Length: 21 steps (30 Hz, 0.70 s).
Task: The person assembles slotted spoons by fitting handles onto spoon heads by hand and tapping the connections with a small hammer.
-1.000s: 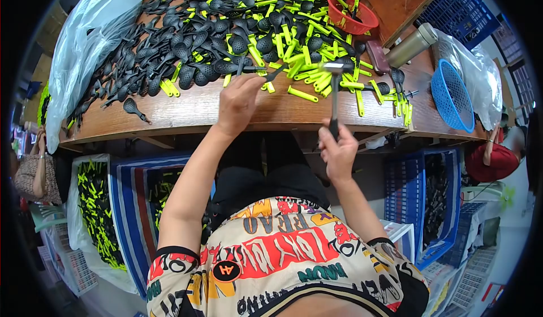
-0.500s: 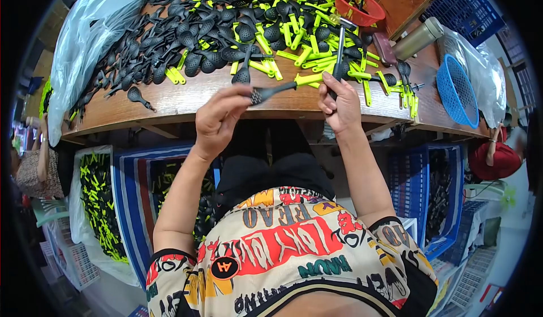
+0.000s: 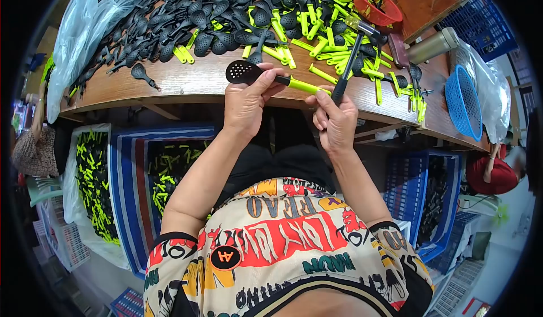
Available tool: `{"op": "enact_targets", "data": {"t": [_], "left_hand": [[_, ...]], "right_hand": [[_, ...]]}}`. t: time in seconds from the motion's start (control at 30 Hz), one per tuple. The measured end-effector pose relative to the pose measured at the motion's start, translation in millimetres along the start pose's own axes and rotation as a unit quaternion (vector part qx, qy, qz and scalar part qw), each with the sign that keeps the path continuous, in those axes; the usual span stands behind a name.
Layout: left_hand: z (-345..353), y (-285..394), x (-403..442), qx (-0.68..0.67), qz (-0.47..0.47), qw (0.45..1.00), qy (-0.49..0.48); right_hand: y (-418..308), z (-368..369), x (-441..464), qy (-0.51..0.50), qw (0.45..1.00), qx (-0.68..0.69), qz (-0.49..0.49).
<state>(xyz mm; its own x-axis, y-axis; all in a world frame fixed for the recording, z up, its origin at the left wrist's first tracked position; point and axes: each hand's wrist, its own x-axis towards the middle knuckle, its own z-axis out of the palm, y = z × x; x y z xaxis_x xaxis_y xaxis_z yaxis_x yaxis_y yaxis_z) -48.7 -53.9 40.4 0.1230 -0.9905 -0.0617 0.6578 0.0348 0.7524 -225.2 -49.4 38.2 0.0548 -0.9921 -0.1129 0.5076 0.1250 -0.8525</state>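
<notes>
A black perforated spoon (image 3: 240, 72) with a yellow-green handle (image 3: 304, 85) lies nearly level between my hands, just above the table's front edge. My left hand (image 3: 247, 103) is closed round its black neck, close behind the holed head. At the other end, my right hand (image 3: 336, 119) grips a hammer (image 3: 349, 62) by its dark handle, the metal head pointing up and away. The thumb and fingers of that hand also touch the tip of the yellow-green handle. Another black spoon (image 3: 257, 51) rests on the table just beyond my left hand.
Heaped black spoon heads (image 3: 198, 18) and loose yellow-green handles (image 3: 334, 51) cover the table's far side. At right stand a red basket (image 3: 390, 16), a metal flask (image 3: 432, 45) and a blue basket (image 3: 465, 105). Crates of parts (image 3: 93, 187) flank my legs; other people are at both edges.
My left hand has shifted from the spoon's head to its neck, exposing the holed head. The spoon now tilts the other way, its head higher than its handle end. My right hand keeps the hammer.
</notes>
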Motion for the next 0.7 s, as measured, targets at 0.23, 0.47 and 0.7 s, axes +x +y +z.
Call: {"op": "enact_targets", "data": {"t": [0.23,0.47,0.7], "left_hand": [[-14.3,-15.1,-13.0,0.052,-0.023,0.998,-0.025],[-19.6,-15.8,-17.0,0.048,0.018,0.999,-0.004],[-32.9,-20.6,-18.9,0.001,-0.016,1.000,-0.008]], "right_hand": [[16.8,-3.3,-4.1,-0.023,0.999,-0.006,0.029],[18.8,-2.1,-10.4,-0.040,0.997,-0.056,0.031],[23.8,-1.7,-13.6,-0.047,0.995,-0.091,0.009]]}}
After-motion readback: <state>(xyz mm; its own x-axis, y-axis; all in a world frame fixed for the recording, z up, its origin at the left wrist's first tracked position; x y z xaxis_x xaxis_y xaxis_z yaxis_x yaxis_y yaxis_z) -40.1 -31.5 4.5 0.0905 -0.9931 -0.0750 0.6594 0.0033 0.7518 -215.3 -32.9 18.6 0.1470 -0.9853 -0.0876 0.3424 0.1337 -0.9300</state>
